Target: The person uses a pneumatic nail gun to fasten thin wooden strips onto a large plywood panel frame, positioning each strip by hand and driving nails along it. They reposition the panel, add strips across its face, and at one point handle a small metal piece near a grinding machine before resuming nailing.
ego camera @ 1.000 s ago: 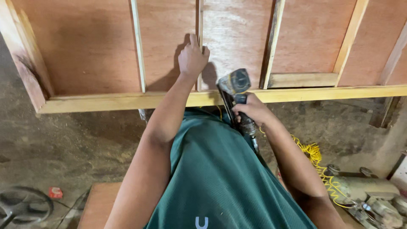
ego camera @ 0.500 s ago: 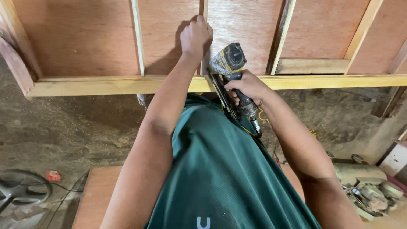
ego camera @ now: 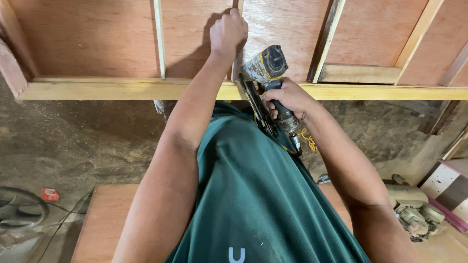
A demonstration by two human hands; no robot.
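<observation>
A plywood panel with thin wooden battens lies in front of me, framed by a pale timber rail along its near edge. My left hand grips the middle batten, fingers curled over it. My right hand is closed around the handle of a worn yellow and grey nail gun. The gun's nose points at the base of that batten, just above the rail. A yellow coiled hose hangs from the gun's handle. My green shirt fills the lower middle.
Another batten stands to the left, and angled battens with a short cross piece to the right. A plywood sheet lies below on the dirty floor. A power tool lies at lower right, black cables at lower left.
The view has closed in on the panel. My left hand has shifted from lying flat on the plywood to gripping the batten, and the nail gun has moved up against the batten's base.
</observation>
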